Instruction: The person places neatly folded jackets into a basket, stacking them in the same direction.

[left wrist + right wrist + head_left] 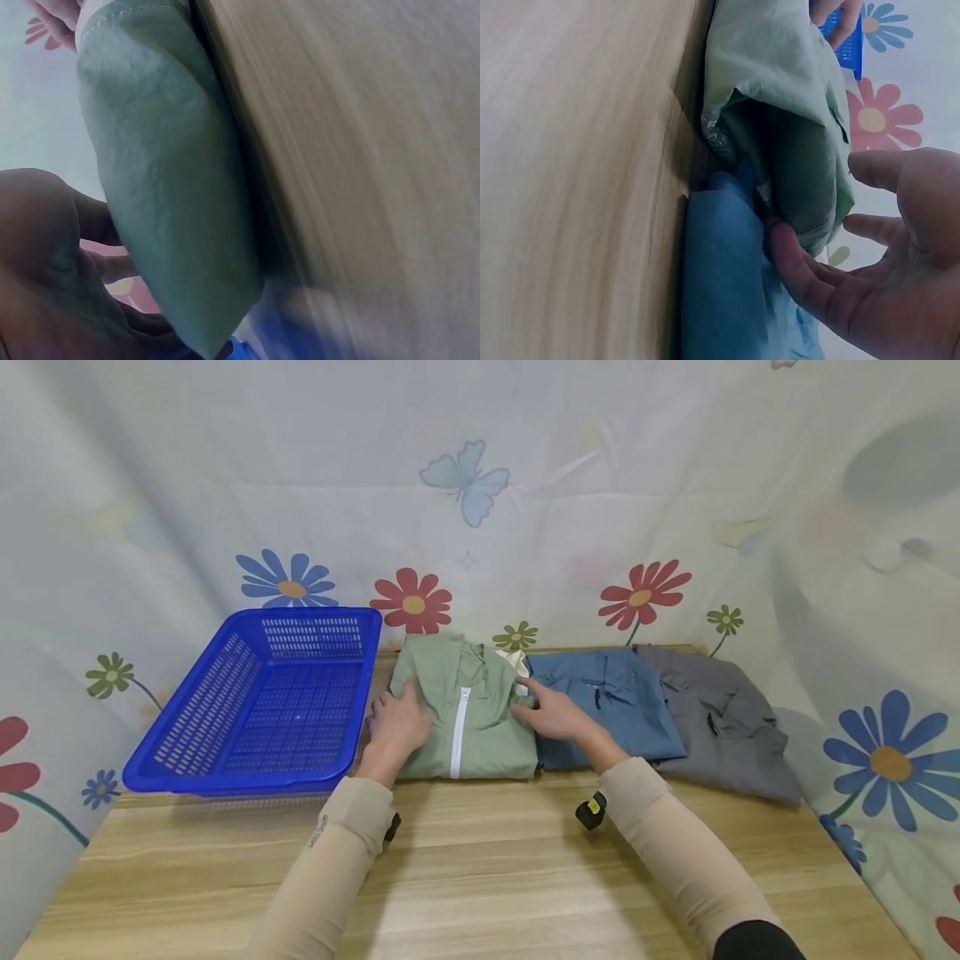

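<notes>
A folded light green jacket (495, 739) with a white zipper lies on the wooden table between both hands. At its left side, my left hand (399, 727) touches the cloth with fingers spread; in the left wrist view some fingertips disappear behind the green fabric (165, 165). My right hand (557, 714) is at the jacket's right side with fingers apart. The right wrist view shows some of its fingers (791, 259) reaching in where the green jacket meets a folded blue garment (611, 718). That blue garment lies directly right of the green one.
An empty blue plastic basket (300, 693) with slotted walls stands left of the jacket. A folded grey garment (727, 727) lies at the far right, against the blue one. Behind the wooden table (480, 860) hangs a flower-printed cloth (525, 552).
</notes>
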`<control>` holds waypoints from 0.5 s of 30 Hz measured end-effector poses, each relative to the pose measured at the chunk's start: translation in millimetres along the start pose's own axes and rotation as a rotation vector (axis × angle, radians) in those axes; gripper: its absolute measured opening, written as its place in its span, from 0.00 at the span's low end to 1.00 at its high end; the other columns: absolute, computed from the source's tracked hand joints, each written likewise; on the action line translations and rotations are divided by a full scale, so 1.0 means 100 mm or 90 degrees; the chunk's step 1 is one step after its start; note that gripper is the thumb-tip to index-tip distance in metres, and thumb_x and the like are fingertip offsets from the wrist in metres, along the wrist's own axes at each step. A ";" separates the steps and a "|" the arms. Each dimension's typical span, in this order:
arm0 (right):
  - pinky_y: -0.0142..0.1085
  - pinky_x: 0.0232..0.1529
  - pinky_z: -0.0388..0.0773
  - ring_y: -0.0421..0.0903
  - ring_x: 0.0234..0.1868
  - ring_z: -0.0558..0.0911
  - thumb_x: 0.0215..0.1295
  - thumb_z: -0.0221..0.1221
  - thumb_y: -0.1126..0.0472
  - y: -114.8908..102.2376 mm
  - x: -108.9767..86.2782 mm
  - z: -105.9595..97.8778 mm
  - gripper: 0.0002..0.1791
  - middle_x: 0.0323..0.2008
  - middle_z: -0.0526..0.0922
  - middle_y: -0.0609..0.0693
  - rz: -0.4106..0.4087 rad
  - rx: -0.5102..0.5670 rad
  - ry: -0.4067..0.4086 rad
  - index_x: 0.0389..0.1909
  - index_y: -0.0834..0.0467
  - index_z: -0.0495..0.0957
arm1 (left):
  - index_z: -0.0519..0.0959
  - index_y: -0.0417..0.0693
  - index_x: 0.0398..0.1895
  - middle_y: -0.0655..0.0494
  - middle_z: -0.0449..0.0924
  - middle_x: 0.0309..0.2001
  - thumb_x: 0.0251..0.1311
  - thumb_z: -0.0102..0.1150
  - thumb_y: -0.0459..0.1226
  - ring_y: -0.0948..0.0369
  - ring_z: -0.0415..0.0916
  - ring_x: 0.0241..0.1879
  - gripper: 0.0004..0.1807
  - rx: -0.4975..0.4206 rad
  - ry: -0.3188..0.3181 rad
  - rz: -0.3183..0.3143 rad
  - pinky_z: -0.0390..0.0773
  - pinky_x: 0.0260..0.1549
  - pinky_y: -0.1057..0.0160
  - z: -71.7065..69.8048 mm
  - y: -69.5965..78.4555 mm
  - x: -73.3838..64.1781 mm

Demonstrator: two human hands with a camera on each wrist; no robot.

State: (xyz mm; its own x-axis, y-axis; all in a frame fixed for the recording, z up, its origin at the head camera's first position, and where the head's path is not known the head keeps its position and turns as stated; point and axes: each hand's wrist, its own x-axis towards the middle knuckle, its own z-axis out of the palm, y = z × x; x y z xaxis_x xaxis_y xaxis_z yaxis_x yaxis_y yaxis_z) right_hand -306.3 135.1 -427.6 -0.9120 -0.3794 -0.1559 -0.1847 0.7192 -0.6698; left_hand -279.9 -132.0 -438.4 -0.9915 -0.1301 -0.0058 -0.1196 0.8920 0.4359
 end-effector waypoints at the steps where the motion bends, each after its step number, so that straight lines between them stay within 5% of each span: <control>1: 0.45 0.34 0.78 0.49 0.28 0.81 0.79 0.53 0.47 0.00 0.01 0.00 0.38 0.38 0.81 0.54 0.006 0.007 -0.001 0.83 0.52 0.51 | 0.55 0.46 0.81 0.18 0.58 0.67 0.73 0.39 0.38 0.28 0.56 0.67 0.33 0.000 -0.004 -0.003 0.60 0.61 0.28 0.00 0.00 0.00; 5: 0.48 0.38 0.79 0.54 0.32 0.83 0.79 0.54 0.48 0.00 0.04 0.02 0.38 0.42 0.82 0.59 0.015 0.032 -0.006 0.82 0.52 0.52 | 0.57 0.47 0.80 0.17 0.60 0.66 0.73 0.39 0.39 0.27 0.56 0.67 0.32 0.003 -0.022 -0.013 0.58 0.61 0.27 0.02 -0.03 0.03; 8: 0.53 0.50 0.77 0.59 0.50 0.82 0.77 0.56 0.47 0.00 0.07 0.04 0.38 0.58 0.78 0.63 0.008 0.043 -0.008 0.82 0.53 0.54 | 0.58 0.48 0.80 0.18 0.62 0.65 0.73 0.39 0.39 0.27 0.59 0.66 0.32 0.006 -0.031 -0.015 0.58 0.60 0.27 0.03 -0.06 0.04; 12: 0.58 0.67 0.66 0.63 0.73 0.64 0.76 0.57 0.48 -0.03 0.08 0.06 0.40 0.76 0.61 0.63 0.017 0.055 -0.015 0.81 0.55 0.54 | 0.61 0.49 0.79 0.24 0.67 0.65 0.72 0.38 0.39 0.28 0.63 0.64 0.31 -0.006 -0.035 -0.011 0.61 0.59 0.27 0.02 -0.09 0.07; 15: 0.58 0.71 0.60 0.62 0.77 0.57 0.75 0.58 0.48 -0.05 0.08 0.06 0.40 0.78 0.57 0.62 0.035 0.075 -0.019 0.81 0.55 0.54 | 0.62 0.49 0.78 0.27 0.69 0.66 0.72 0.37 0.39 0.29 0.65 0.63 0.31 -0.029 -0.037 -0.012 0.63 0.57 0.28 0.00 -0.10 0.10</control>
State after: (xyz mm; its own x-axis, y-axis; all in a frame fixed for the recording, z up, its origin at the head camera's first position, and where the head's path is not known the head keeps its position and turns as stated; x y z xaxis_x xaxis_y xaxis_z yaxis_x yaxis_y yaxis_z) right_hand -310.8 124.6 -429.6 -0.9077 -0.3599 -0.2157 -0.0886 0.6668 -0.7399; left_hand -288.3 -141.9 -442.7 -0.9905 -0.1210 -0.0657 -0.1377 0.8684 0.4763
